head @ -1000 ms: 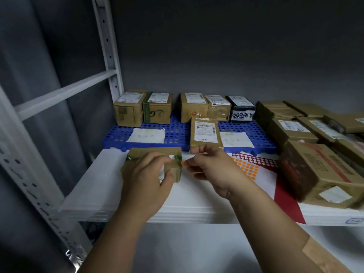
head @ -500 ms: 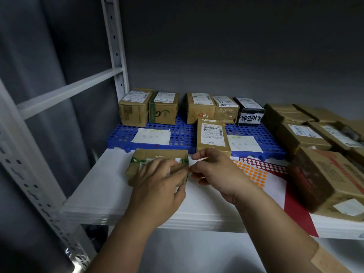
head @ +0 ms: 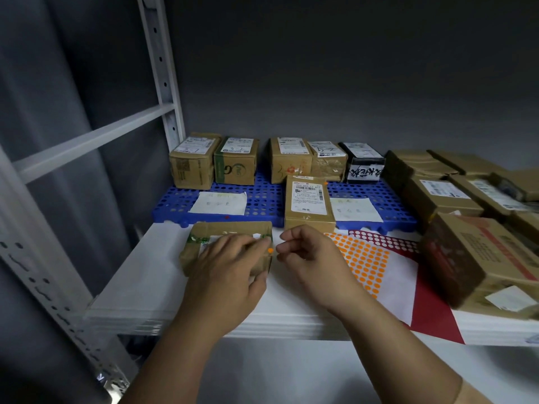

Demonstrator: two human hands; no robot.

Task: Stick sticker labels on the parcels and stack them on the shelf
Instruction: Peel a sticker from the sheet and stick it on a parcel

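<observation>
Taped brown cardboard parcel (head: pixel 230 228), perforated blue plastic mat (head: pixel 262 199), painted white metal upright (head: pixel 163 83)

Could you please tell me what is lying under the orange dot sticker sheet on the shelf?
A red sticker sheet lies under the orange dot sticker sheet, showing along its right and far edges. How far it runs underneath is covered. The white shelf carries both.

My single head view looks forward and down from close above the shelf (head: pixel 151 287), facing its dark back wall (head: pixel 350 83).
</observation>
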